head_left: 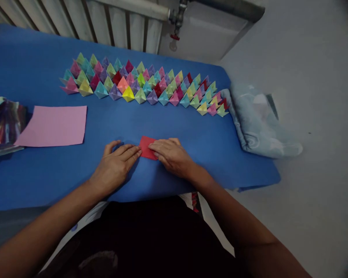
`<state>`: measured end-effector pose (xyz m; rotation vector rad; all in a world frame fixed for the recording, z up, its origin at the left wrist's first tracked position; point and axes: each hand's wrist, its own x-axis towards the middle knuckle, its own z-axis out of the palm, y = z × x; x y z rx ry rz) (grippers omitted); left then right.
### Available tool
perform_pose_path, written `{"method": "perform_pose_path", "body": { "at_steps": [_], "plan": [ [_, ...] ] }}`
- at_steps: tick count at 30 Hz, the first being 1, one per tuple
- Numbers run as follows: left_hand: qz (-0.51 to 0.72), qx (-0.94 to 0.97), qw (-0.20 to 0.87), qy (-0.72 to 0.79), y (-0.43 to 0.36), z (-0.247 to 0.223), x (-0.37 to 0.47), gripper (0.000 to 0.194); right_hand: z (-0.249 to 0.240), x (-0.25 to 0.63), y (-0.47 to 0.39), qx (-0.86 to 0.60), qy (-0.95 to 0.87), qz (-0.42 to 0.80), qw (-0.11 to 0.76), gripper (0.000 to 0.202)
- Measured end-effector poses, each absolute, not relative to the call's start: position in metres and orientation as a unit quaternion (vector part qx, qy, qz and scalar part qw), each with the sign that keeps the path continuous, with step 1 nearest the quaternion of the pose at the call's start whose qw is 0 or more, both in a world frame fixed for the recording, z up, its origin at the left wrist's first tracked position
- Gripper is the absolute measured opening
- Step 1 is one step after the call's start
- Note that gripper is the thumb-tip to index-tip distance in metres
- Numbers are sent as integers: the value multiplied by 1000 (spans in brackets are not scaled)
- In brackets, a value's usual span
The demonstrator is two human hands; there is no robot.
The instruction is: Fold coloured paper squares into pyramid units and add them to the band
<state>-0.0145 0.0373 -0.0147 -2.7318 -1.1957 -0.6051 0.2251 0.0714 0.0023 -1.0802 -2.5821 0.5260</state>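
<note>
A small folded piece of red paper (146,148) lies flat on the blue table surface (110,119) in front of me. At its left edge rest the fingertips of my left hand (116,164), with the fingers stretched out and the thumb apart. My right hand (172,154) lies over the paper's right part, its fingers extended and pressing down, so that side is partly hidden. Beyond both hands stand several rows of small folded paper boats (140,83) in many colours.
A pink sheet (56,125) lies at the left, beside a stack of coloured paper (5,125). On the right, a folded grey-blue cloth (252,119) sits by the wall. A white radiator (118,25) and a red-handled valve (174,37) are behind the table.
</note>
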Motion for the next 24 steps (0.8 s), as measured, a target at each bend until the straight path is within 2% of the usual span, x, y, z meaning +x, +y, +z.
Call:
{"method": "perform_pose_path", "body": {
  "at_steps": [8, 14, 24],
  "plan": [
    [-209, -890, 86, -396, 38, 1, -4, 21, 2, 231, 78, -337, -903, 202, 174, 33],
    [-181, -896, 74, -399, 49, 5, 0, 18, 6, 227, 77, -355, -893, 215, 174, 28],
    [-205, -887, 84, -406, 52, 2, 2, 20, 13, 221, 79, -394, -875, 228, 166, 21]
  ]
}}
